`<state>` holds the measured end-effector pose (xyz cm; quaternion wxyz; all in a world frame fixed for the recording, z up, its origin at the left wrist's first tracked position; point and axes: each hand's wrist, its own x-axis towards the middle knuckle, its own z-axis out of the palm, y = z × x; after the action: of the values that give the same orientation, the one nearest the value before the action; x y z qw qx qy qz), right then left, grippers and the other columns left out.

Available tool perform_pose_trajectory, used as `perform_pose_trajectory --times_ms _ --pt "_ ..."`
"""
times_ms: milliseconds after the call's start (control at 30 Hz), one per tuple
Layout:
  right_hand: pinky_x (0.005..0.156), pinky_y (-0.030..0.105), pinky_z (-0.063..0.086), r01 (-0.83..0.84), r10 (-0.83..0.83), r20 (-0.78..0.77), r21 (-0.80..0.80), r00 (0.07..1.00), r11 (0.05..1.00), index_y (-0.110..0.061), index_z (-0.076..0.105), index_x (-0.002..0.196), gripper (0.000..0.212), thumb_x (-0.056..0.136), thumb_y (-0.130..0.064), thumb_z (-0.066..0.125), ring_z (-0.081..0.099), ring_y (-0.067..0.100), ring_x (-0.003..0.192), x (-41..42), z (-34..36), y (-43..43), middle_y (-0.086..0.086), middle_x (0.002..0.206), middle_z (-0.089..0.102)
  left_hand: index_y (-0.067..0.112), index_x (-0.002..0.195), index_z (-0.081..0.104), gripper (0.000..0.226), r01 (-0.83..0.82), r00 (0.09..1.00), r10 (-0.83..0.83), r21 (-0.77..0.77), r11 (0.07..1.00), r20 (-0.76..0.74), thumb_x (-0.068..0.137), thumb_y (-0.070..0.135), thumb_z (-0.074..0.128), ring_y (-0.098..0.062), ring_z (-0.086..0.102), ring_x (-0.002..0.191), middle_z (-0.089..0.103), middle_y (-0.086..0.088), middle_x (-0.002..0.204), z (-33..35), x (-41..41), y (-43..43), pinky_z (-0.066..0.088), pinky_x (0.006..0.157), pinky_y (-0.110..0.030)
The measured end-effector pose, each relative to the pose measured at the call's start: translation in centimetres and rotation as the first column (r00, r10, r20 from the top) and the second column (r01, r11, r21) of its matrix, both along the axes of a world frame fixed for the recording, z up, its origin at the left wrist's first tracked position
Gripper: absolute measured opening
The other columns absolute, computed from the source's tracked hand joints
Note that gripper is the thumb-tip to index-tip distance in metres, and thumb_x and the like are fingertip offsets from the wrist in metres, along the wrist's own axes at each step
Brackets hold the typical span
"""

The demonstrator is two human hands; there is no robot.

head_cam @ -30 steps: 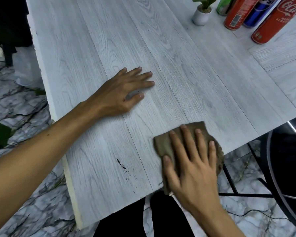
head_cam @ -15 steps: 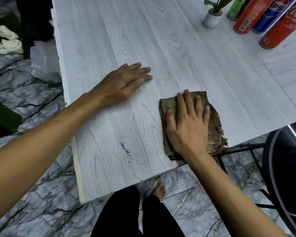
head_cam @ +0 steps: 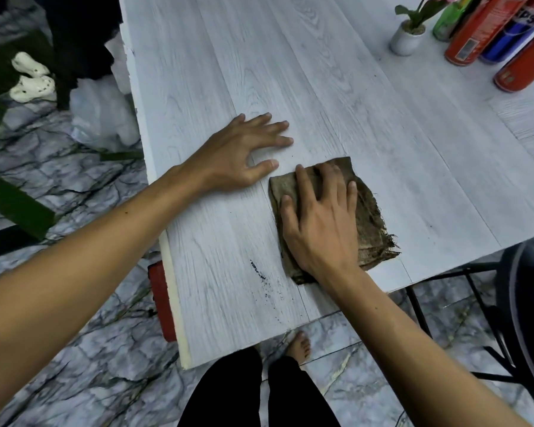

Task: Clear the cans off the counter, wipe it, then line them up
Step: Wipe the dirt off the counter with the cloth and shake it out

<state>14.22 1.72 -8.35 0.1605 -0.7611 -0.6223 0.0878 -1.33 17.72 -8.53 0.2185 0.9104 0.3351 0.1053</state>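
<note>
A cloth [head_cam: 372,211] is pressed on the worktop [head_cam: 290,72] by the right hand [head_cam: 321,220], its fingers straight and spread. The left hand [head_cam: 244,155] is laid flat just beside, with nothing held. The cans [head_cam: 475,35] are grouped at the far right corner (beside a small pot [head_cam: 407,40]). Dark crumbs [head_cam: 259,274] are seen near the cloth.

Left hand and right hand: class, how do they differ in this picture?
The left hand rests on the bare counter; the right hand presses a brown cloth. The left hand lies farther up the counter; the right hand sits nearer its front edge. Both lie palm down, fingers extended.
</note>
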Motion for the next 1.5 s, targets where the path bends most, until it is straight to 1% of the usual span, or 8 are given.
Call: perform_pose_trajectory --times_ms 133,467,767,933,1100,1233,1367,1500 --pt "0.126 0.054 0.007 -0.051 0.052 0.025 -0.027 0.998 0.998 -0.019 0.036 0.158 0.060 0.105 -0.047 0.036 0.015 0.032 0.156 -1.1 0.0 -0.1 0.014 0.164 0.028 0.034 0.153 0.047 0.050 0.004 1.000 -0.004 0.008 1.000 0.009 0.103 0.040 0.056 -0.012 0.015 0.158 0.030 0.012 0.167 -0.1 -0.5 -0.1 0.010 0.129 -0.048" --pt "0.127 0.054 0.008 -0.225 0.227 0.062 -0.044 0.972 0.973 -0.019 0.035 0.160 0.065 0.104 -0.052 0.031 0.017 0.034 0.156 -4.5 -0.3 -2.2 0.012 0.165 0.032 0.034 0.153 0.046 0.052 0.019 1.000 -0.019 0.028 0.999 0.008 0.103 0.044 0.053 -0.014 0.014 0.159 0.029 0.010 0.168 -0.3 -0.9 -0.1 0.010 0.128 -0.051" --pt "0.125 0.056 0.014 -0.363 0.364 0.070 -0.034 0.929 0.931 -0.022 0.039 0.159 0.064 0.105 -0.057 0.036 0.012 0.028 0.159 -5.7 -1.0 -5.9 0.002 0.168 0.029 0.034 0.154 0.044 0.053 0.016 1.000 -0.016 0.044 0.999 -0.007 0.103 0.044 0.055 -0.015 0.013 0.159 0.028 0.009 0.168 -0.3 -1.2 -0.6 0.009 0.128 -0.052" --pt "0.126 0.057 0.012 -0.436 0.436 0.091 -0.029 0.895 0.900 -0.024 0.041 0.157 0.063 0.103 -0.057 0.038 0.011 0.028 0.159 -4.6 -1.2 -7.7 0.001 0.169 0.027 0.034 0.155 0.043 0.054 0.005 1.000 -0.005 0.037 0.999 -0.004 0.103 0.044 0.055 -0.015 0.012 0.159 0.027 0.010 0.168 -0.3 -1.4 -1.2 0.008 0.129 -0.051" --pt "0.125 0.057 0.017 -0.430 0.428 0.076 0.003 0.900 0.903 -0.026 0.048 0.153 0.056 0.102 -0.048 0.045 0.018 0.024 0.158 -2.2 -1.2 -9.4 -0.003 0.168 0.030 0.034 0.155 0.043 0.054 0.001 1.000 -0.001 0.049 0.999 0.005 0.103 0.046 0.053 -0.014 0.011 0.159 0.027 0.011 0.168 -0.5 -1.7 -1.7 0.008 0.129 -0.050" --pt "0.125 0.056 0.018 -0.352 0.351 0.092 -0.009 0.932 0.936 -0.028 0.049 0.153 0.052 0.103 -0.044 0.043 0.021 0.023 0.157 0.6 -0.8 -9.3 -0.005 0.166 0.032 0.033 0.156 0.041 0.057 -0.001 1.000 0.002 0.056 0.998 -0.012 0.102 0.050 0.047 -0.014 0.011 0.159 0.025 0.010 0.169 -0.6 -1.8 -2.2 0.008 0.129 -0.051" --pt "0.127 0.053 0.013 -0.279 0.285 0.102 -0.066 0.953 0.958 -0.029 0.042 0.157 0.056 0.106 -0.050 0.032 0.017 0.023 0.158 2.5 -0.1 -7.5 -0.007 0.168 0.028 0.032 0.157 0.038 0.057 -0.016 1.000 0.017 0.058 0.998 -0.013 0.103 0.046 0.047 -0.014 0.010 0.159 0.023 0.009 0.170 -0.7 -1.6 -2.6 0.007 0.129 -0.050" --pt "0.128 0.052 0.005 -0.356 0.365 0.078 -0.113 0.928 0.928 -0.030 0.034 0.160 0.058 0.108 -0.053 0.025 0.007 0.022 0.160 3.4 0.0 -4.6 -0.009 0.170 0.020 0.029 0.159 0.035 0.062 -0.052 0.998 0.053 0.056 0.997 -0.020 0.101 0.048 0.047 -0.011 0.009 0.159 0.022 0.009 0.170 -0.6 -1.5 -2.6 0.008 0.129 -0.048"
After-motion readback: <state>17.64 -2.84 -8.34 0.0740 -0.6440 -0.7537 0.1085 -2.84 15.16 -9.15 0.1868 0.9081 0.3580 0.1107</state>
